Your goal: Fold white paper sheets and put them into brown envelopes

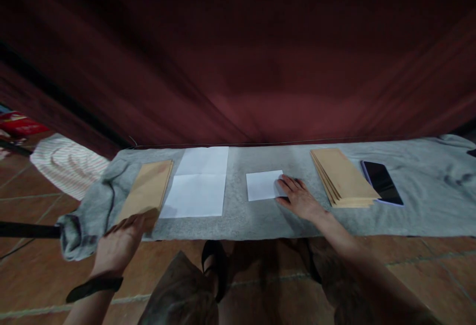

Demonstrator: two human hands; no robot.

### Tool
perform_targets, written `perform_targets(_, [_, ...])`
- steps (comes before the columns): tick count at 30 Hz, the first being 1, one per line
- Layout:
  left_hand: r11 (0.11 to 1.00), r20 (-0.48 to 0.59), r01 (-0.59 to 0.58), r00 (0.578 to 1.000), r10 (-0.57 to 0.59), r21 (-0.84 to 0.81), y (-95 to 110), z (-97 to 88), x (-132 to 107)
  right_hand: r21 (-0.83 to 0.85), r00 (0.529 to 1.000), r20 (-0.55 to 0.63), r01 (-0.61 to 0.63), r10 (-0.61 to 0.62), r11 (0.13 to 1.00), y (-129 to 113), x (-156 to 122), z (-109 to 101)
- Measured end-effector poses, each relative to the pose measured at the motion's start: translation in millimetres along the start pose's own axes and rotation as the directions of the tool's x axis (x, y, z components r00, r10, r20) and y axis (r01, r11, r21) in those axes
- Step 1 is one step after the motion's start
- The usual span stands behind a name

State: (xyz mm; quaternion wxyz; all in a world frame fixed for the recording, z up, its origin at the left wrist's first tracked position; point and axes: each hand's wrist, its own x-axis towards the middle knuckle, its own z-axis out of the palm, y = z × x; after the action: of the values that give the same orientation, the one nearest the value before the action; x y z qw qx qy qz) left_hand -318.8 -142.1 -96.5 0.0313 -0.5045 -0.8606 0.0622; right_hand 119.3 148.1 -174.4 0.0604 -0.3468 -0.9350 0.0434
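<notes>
My left hand (124, 238) is at the near end of a small stack of brown paper envelopes (148, 183), its fingers bent over the edge and closed on an envelope. The thumb is mostly hidden. On the right, my right hand (297, 197) lies flat with fingers spread, touching the right edge of a small folded white paper (262, 185). Between the left stack and that folded paper lies a larger white sheet (199, 186), opened out with a crease across it.
A grey cloth (238, 226) covers the narrow bench. Fanned brown envelopes (340, 173) lie right of my right hand, partly over a dark-screened phone (383, 183). A dark red curtain (260, 77) hangs behind. Striped fabric (72, 163) is at the left, above a tiled floor (267, 300).
</notes>
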Motion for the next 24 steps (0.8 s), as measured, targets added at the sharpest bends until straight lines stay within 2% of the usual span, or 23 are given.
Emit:
perform_targets(3, [0.996,-0.109,0.018,0.994,-0.008,0.087,5,-11.8,2,0.015,1.0,0.003,0.003,-0.003,1.0,0,1,0])
perform_targets(6, [0.982,-0.308,0.062,0.951,-0.004,0.179,24,-41.5,6,0.033,1.0,-0.003,0.001,-0.001,0.999,0,1,-1])
perform_targets(8, [0.98,-0.38,0.015,0.923,0.062,0.197,50,-65.6,14,0.041,1.0,-0.004,-0.004,0.004,0.999,-1,1,-1])
perform_targets(9, [0.98,-0.423,0.03,0.904,0.057,0.197,68,-76.3,19,0.045,1.0,-0.004,-0.005,0.005,0.999,-1,1,-1])
perform_targets(12, [0.984,-0.412,-0.079,0.901,0.139,0.159,136,-93.6,36,0.051,1.0,0.003,-0.007,0.007,0.999,-2,1,-1])
perform_targets(15, [0.977,-0.341,-0.213,0.917,0.207,0.018,210,-83.3,45,0.053,1.0,0.015,-0.012,0.011,0.999,-2,1,-3])
perform_targets(17, [0.951,-0.265,-0.282,0.934,0.241,-0.128,245,-66.3,47,0.059,1.0,0.026,-0.012,0.011,0.998,-1,2,-4])
perform_targets(18, [0.932,-0.218,-0.295,0.943,0.25,-0.209,254,-56.8,48,0.064,0.999,0.032,-0.012,0.01,0.998,-1,2,-5])
perform_targets(20, [0.908,-0.175,-0.26,0.961,0.212,-0.329,256,-38.2,52,0.078,0.999,0.038,-0.013,0.01,0.997,0,1,-6])
perform_targets(22, [0.89,-0.208,-0.267,0.957,0.2,-0.37,240,-21.5,60,0.095,0.999,0.039,-0.018,0.014,0.995,0,-1,-7])
perform_targets(24, [0.862,-0.175,-0.324,0.945,0.276,-0.391,216,-7.2,70,0.115,0.999,0.043,-0.023,0.018,0.993,0,-3,-9])
